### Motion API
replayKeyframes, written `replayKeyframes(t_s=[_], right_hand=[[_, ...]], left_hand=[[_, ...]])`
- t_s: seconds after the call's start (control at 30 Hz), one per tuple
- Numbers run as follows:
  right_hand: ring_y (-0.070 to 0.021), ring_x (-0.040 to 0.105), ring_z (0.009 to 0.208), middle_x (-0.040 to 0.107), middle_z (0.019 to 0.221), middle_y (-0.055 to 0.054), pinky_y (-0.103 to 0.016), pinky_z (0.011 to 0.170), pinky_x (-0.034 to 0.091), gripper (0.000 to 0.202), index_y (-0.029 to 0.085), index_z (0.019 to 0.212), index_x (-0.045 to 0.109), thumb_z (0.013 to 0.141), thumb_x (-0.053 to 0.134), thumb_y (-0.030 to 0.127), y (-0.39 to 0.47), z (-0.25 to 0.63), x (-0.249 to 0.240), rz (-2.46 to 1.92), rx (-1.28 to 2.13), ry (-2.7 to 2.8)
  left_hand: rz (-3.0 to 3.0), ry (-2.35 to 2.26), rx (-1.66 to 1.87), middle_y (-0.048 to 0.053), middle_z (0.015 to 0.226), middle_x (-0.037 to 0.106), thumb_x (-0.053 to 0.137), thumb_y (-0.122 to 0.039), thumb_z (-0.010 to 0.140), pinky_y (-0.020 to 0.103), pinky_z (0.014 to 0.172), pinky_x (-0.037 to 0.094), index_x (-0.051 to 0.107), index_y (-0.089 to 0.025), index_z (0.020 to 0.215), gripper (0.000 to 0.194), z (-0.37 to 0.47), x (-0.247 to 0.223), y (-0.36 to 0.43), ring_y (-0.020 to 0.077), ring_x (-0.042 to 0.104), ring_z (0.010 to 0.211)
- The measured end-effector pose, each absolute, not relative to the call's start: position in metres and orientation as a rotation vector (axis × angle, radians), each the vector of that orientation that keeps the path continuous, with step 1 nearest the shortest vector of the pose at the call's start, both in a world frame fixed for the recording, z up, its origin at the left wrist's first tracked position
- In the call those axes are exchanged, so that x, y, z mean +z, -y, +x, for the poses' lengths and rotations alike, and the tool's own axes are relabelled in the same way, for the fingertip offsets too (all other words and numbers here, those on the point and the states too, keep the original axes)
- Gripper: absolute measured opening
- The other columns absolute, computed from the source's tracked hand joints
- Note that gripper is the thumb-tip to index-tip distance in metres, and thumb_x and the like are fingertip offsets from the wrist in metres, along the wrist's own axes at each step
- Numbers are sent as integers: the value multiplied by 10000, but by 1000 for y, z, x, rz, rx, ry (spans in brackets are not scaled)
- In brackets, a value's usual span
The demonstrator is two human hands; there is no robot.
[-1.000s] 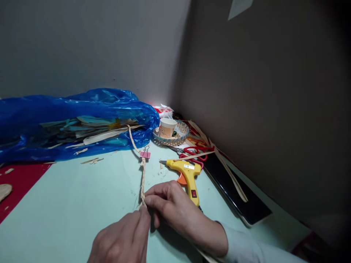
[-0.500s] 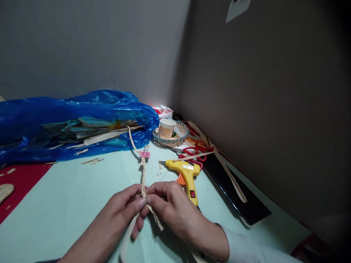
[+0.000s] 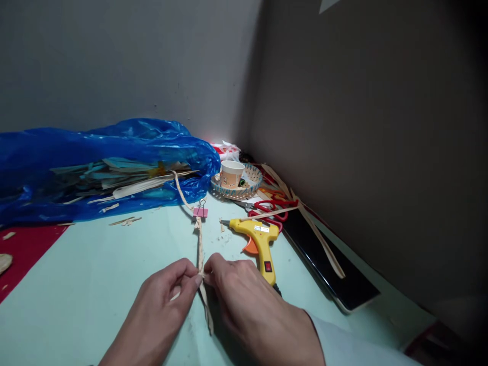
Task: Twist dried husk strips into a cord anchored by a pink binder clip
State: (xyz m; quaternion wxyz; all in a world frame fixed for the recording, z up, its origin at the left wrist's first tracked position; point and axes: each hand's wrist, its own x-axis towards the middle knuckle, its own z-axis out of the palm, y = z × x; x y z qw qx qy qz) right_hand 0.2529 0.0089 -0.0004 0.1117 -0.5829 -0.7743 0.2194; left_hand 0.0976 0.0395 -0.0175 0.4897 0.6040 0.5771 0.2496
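Note:
A pale braided cord [image 3: 200, 246] of dried plant strips runs from a pink binder clip [image 3: 200, 212] toward me. My left hand [image 3: 163, 300] pinches the cord's near end between thumb and forefinger. From the other side, my right hand [image 3: 244, 300] closes on strands at the same spot, its lower fingers hidden beneath the palm. Below the pinch a loose strip [image 3: 207, 310] hangs down between the hands. Just beyond my right hand lies a yellow glue gun [image 3: 263, 241] with an orange trigger.
A blue plastic bag [image 3: 114, 137] of dried strips lies along the wall. Behind the glue gun are red-handled scissors [image 3: 272, 205] and a woven basket [image 3: 253, 183] holding a paper cup [image 3: 231, 175]. A black flat device [image 3: 324, 259] rests at the right, a strip across it.
Both hands have shifted their grip at the cord's end. The left fingers have curled in, and the loose strip hangs straighter. The long strand under the left hand no longer shows.

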Motion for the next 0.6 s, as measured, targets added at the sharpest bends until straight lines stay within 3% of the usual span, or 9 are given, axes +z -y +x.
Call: replayKeyframes(t_s=[0.1, 0.2, 0.37, 0.47, 0.6], right_hand=[[-199, 552, 667, 587, 764, -67, -244, 461, 275, 281, 171, 1044, 500, 793, 449, 54, -8, 251, -5, -1683, 531, 2308], [-200, 551, 633, 569, 708, -54, -255, 451, 244, 144, 190, 927, 499, 835, 435, 100, -10, 251, -8, -1694, 455, 2314], [-232, 572, 677, 563, 697, -54, -282, 474, 237, 78, 208, 847, 489, 889, 424, 207, -12, 247, -3, -1719, 504, 2308], [-239, 585, 698, 588, 725, -56, -286, 491, 268, 40, 202, 860, 499, 871, 463, 217, -10, 242, -2, -1716, 549, 2299], [-238, 592, 674, 609, 729, -48, -301, 513, 290, 101, 190, 924, 515, 824, 519, 182, -9, 238, -12, -1663, 547, 2362]], left_hand=[[1447, -1383, 638, -45, 587, 470, 621, -395, 768, 221, 539, 326, 537, -208, 626, 250, 98, -21, -40, 144, 425, 593], [1401, -1364, 655, -61, 527, 441, 647, -375, 752, 209, 496, 295, 519, -209, 593, 263, 97, -23, -40, 124, 391, 531], [1364, -1341, 677, -31, 523, 573, 661, -336, 746, 210, 537, 366, 554, -203, 562, 250, 99, -20, -39, 139, 506, 542], [1327, -1329, 657, -45, 437, 531, 645, -330, 755, 212, 509, 362, 577, -200, 558, 245, 100, -18, -38, 133, 488, 480], [1273, -1244, 683, -18, 581, 609, 665, -340, 721, 209, 539, 392, 608, -186, 597, 206, 101, -12, -41, 138, 528, 577]])
